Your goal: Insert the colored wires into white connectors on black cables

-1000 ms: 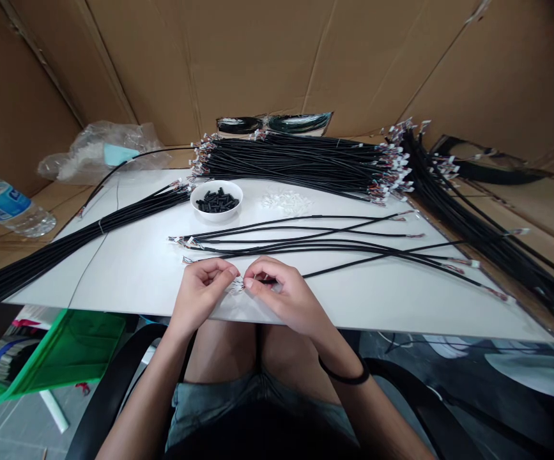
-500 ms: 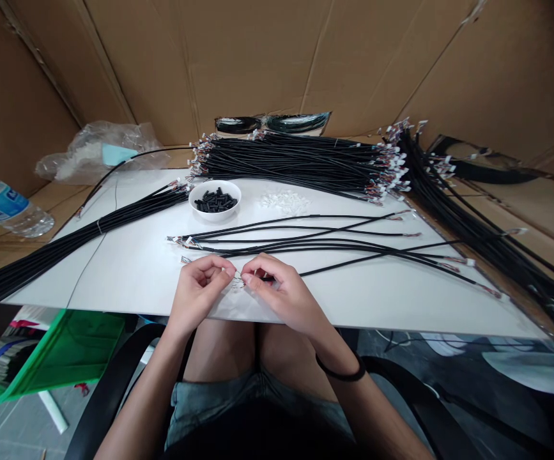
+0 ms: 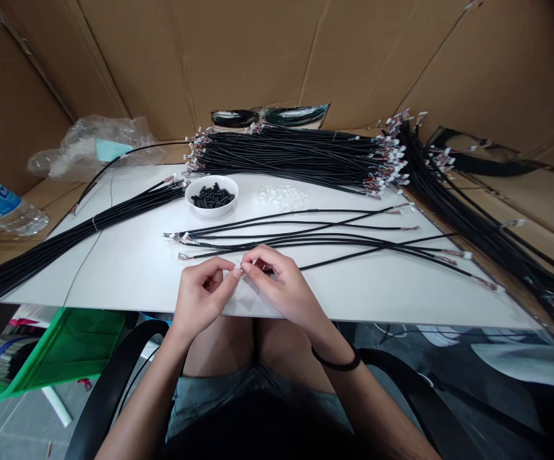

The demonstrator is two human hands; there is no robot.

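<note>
Black cables [image 3: 315,241], white bowl [image 3: 211,211] behind

Your left hand [image 3: 202,297] and right hand [image 3: 281,287] are bare, and the short nails show pale at the tips. Both forearms are uncovered all the way down to the bottom edge of the view. A thin black elastic band [image 3: 337,366] circles your right wrist, snug like a hair tie. You wear faded grey-blue denim shorts [image 3: 219,393] that end high on the thighs, with the knees bare. A dark, near-black top [image 3: 257,437] fills the lowest strip of the view.
</note>
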